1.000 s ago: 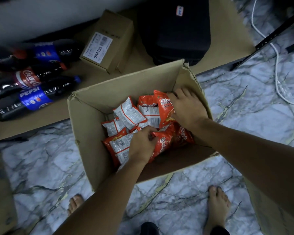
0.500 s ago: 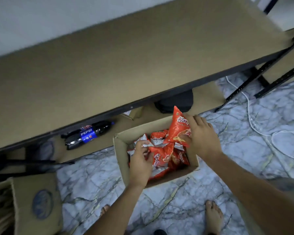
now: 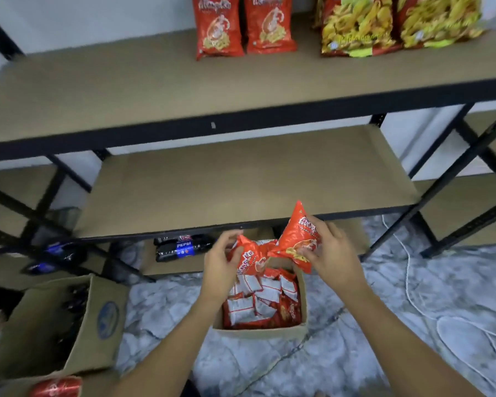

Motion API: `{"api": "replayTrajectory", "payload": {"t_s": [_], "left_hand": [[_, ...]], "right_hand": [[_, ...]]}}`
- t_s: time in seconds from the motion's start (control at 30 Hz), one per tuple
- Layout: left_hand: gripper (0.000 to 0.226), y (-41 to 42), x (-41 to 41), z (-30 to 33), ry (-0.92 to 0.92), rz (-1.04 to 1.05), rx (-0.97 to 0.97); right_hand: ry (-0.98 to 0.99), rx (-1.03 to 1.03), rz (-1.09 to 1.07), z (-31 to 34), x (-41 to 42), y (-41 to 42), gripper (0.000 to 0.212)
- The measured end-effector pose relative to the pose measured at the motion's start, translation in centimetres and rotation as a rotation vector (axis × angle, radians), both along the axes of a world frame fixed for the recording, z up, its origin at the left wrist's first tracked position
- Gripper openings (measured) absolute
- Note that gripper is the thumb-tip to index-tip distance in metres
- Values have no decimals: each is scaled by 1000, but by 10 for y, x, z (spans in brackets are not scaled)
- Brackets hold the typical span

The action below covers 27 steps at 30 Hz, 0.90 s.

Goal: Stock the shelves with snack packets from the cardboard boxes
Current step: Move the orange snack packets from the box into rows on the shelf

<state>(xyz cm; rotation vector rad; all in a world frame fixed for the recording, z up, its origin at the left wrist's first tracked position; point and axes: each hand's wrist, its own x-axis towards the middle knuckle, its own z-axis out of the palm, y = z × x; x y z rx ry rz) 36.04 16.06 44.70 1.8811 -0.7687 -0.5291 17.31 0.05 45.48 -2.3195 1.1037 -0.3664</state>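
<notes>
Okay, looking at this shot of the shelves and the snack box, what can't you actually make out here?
Head view only:
- Brand print on the packets on the top shelf: blurred, tops cut off by the frame edge.
- Lower layers in the cardboard box: covered by upper packets.
- Second box contents: too dark.
- Red item bottom-left: cut off.

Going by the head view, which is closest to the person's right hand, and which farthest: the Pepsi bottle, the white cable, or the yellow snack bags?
From the right hand:
1. White cable, on the floor, right.
2. Pepsi bottle, bottom shelf, left.
3. Yellow snack bags, top shelf.

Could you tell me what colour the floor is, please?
Grey-white marble-patterned floor, seen in the head view.
</notes>
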Motion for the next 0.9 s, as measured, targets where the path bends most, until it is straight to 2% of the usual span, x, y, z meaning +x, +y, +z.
{"api": "replayTrajectory", "payload": {"t_s": [0.23,0.37,0.6,0.77,0.9], "left_hand": [[33,-7,-18,88,-131,139,-115],[37,-10,-8,147,-341,135,-171],[33,-34,42,235,-374,111,-210],[32,-69,88,276,-439,45,-242],[30,-102,130,303,-477,-25,-219]], "right_hand": [[-65,-184,162,93,-8,-18,71],[-93,-264,207,141,4,-25,73],[-177,-354,200,213,45,-42,76],[-136,-429,183,248,77,-69,71],[8,-398,132,274,112,-92,69]]}}
